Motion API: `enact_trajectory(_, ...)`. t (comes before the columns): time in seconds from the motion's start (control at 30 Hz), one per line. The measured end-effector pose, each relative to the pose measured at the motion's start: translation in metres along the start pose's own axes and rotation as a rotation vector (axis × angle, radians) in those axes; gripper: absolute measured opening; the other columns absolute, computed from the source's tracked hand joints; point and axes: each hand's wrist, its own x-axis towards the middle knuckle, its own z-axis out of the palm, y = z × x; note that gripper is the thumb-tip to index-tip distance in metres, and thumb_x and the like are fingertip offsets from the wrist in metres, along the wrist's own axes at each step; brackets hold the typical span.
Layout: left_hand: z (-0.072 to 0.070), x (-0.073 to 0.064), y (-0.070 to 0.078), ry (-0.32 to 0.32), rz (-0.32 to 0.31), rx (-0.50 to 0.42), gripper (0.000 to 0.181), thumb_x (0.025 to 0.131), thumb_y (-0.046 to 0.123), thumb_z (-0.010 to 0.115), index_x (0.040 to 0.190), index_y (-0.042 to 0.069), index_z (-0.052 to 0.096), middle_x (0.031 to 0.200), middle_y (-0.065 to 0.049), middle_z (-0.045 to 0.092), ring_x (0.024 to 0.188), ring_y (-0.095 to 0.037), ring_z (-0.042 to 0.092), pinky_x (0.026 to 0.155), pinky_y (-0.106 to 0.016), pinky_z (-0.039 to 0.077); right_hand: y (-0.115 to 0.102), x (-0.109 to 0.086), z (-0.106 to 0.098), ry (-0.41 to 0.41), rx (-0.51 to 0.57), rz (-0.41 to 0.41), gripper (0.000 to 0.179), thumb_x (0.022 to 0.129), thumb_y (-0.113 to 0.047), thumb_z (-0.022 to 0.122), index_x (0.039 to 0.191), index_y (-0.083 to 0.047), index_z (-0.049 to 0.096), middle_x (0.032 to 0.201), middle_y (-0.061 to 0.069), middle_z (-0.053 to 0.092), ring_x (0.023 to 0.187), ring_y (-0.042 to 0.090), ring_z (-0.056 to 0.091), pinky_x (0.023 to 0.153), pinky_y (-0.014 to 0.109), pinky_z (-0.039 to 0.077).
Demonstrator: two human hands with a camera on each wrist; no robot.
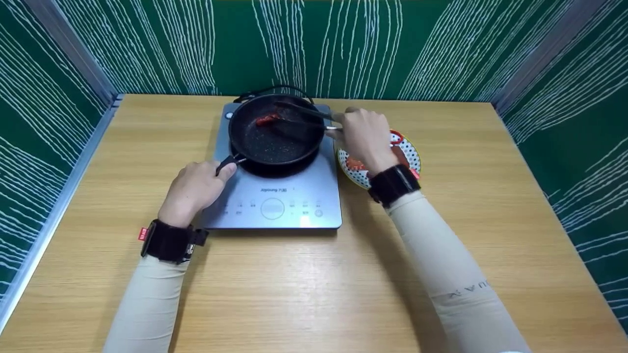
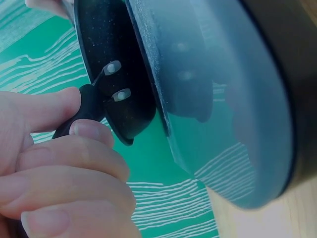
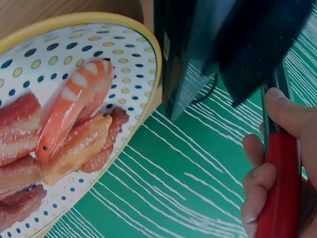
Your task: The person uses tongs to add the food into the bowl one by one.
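My left hand [image 1: 196,189] grips the black handle [image 1: 226,165] of a dark frying pan [image 1: 270,144], thumb along its top. The pan is over an induction cooktop [image 1: 319,191], and a gap shows beneath its near side in the left wrist view. In my right hand [image 1: 365,135] is a pair of tongs [image 1: 306,111] with a red handle [image 3: 278,186]. The tong arms reach left into the pan, one overlapping a red piece of food [image 1: 266,119] near its far side. Below my right wrist sits a dotted plate [image 1: 414,157], partly hidden.
On the plate lie a shrimp [image 3: 74,104] and several strips of meat [image 3: 17,124]. A black cord [image 1: 282,87] runs behind the cooktop. Green walls [image 1: 235,59] with white lines enclose the wooden table [image 1: 274,284] at the back and sides.
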Motion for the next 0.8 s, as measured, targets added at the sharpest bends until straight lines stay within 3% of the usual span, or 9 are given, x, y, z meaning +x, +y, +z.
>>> enact_trajectory(0.17,0.0,0.0,0.002,-0.001,-0.001,-0.01,0.057,0.111,0.059,0.04,0.087,0.01,0.054,0.079,-0.007,0.049,0.072,-0.028,0.052,0.064,-0.039,0.036,0.024,-0.027,-0.022,0.023,0.066,0.052,0.04,0.099,-0.046,0.076,0.131,-0.022,0.077,0.094,0.009,0.076,0.064,0.026,0.061,0.052,0.042,0.043)
enact_trajectory(0.33,-0.001,0.0,0.001,-0.014,-0.012,-0.008,0.057,0.111,0.061,0.039,0.09,0.01,0.055,0.08,-0.008,0.051,0.072,-0.027,0.052,0.063,-0.039,0.037,0.057,-0.067,-0.045,0.019,0.134,0.109,0.041,0.098,-0.045,0.078,0.131,-0.021,0.077,0.1,0.01,0.077,0.069,0.027,0.063,0.056,0.039,0.039)
enact_trajectory(0.5,-0.001,-0.001,0.0,-0.004,0.007,-0.002,0.058,0.111,0.061,0.039,0.089,0.01,0.055,0.079,-0.008,0.052,0.071,-0.027,0.053,0.062,-0.039,0.037,0.084,-0.103,-0.063,-0.048,0.123,0.157,0.042,0.096,-0.043,0.081,0.129,-0.019,0.078,0.083,0.009,0.068,0.066,0.025,0.054,0.056,0.038,0.033)
enact_trajectory(0.6,0.0,-0.001,-0.001,0.009,0.018,-0.001,0.057,0.111,0.06,0.04,0.087,0.011,0.054,0.079,-0.008,0.054,0.07,-0.027,0.054,0.062,-0.039,0.038,0.094,-0.116,-0.07,-0.087,0.116,0.179,0.042,0.095,-0.045,0.081,0.129,-0.02,0.078,0.076,0.006,0.061,0.064,0.024,0.05,0.056,0.038,0.03)
enact_trajectory(0.8,0.0,0.0,-0.002,0.006,0.014,-0.008,0.056,0.111,0.059,0.04,0.086,0.011,0.054,0.078,-0.008,0.055,0.069,-0.026,0.055,0.061,-0.038,0.038,0.109,-0.131,-0.073,-0.097,0.144,0.22,0.043,0.096,-0.042,0.081,0.131,-0.017,0.077,0.075,0.007,0.06,0.066,0.025,0.05,0.058,0.039,0.03)
